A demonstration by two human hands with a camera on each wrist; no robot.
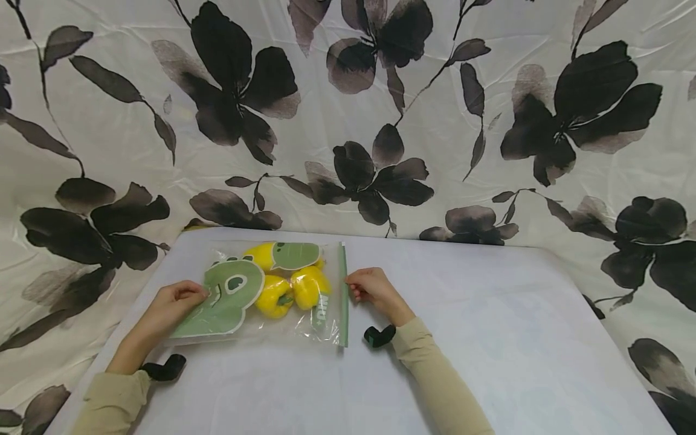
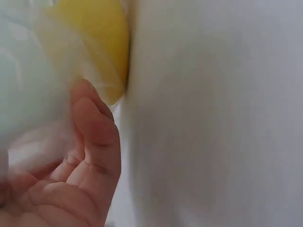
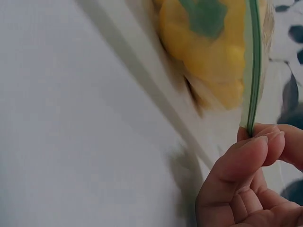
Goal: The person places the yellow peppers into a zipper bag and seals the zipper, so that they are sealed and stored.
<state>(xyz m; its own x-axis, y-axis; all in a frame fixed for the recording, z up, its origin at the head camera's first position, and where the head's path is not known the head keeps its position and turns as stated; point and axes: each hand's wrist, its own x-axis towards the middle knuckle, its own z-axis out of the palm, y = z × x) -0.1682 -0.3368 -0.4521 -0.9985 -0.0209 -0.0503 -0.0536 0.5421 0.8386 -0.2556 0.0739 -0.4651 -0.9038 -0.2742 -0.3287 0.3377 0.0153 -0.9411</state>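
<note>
A clear zip bag [image 1: 247,336] with a green frog print and a green zip strip [image 1: 343,302] lies flat on the table. Inside are several yellow bell peppers [image 1: 311,287], one showing a green stem; the print partly covers those at the top. My left hand [image 1: 171,307] pinches the bag's left side between thumb and fingers, and its plastic drapes over the fingers in the left wrist view. At the opposite side, my right hand [image 1: 379,293] pinches the zip strip's edge, the thumb and forefinger meeting at its end [image 3: 253,94] in the right wrist view.
A white-covered table [image 1: 462,314] extends to the right of the bag and in front of it. Behind it hangs a pale cloth [image 1: 457,133] printed with dark flowers. A black wrist device [image 1: 165,367] sits by the left wrist, another [image 1: 379,336] by the right.
</note>
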